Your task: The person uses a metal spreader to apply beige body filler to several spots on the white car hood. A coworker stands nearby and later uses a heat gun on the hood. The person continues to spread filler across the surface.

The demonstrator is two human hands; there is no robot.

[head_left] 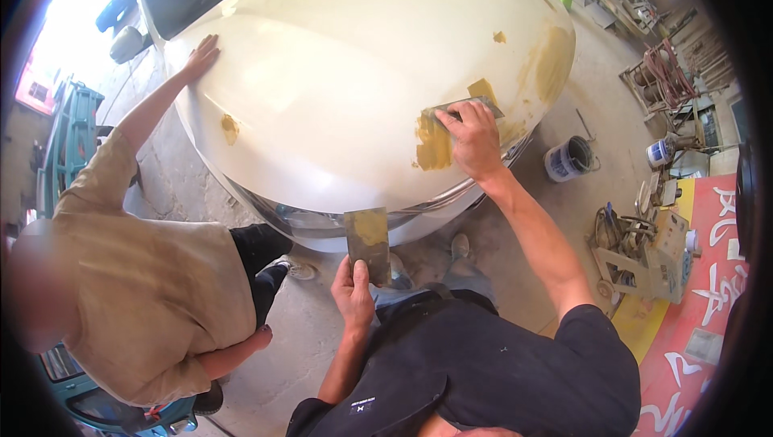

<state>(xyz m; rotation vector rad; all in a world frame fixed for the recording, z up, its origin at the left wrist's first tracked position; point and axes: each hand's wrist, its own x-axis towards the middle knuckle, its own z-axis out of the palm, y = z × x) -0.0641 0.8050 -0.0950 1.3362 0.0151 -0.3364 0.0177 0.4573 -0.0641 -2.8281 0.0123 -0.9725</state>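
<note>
A white car hood (322, 74) spreads out in front of me, marked with several patches of yellow-brown body filler (433, 143). My right hand (475, 140) is closed on a flat grey filler spreader (489, 105), whose blade lies against the hood between two filler patches. Low in front of my body, my left hand (354, 296) grips the bottom end of a rectangular metal plate (360, 257), thumb on top. Yellow filler (370, 227) coats the plate's upper part. The plate is held near the hood's front edge.
At left a co-worker in a tan shirt (153, 276) rests one hand (201, 58) on the hood. To the right stand a bucket (557, 165), a wheeled machine (656, 256) and a red and yellow banner (684, 316). A teal rack (72, 139) is far left.
</note>
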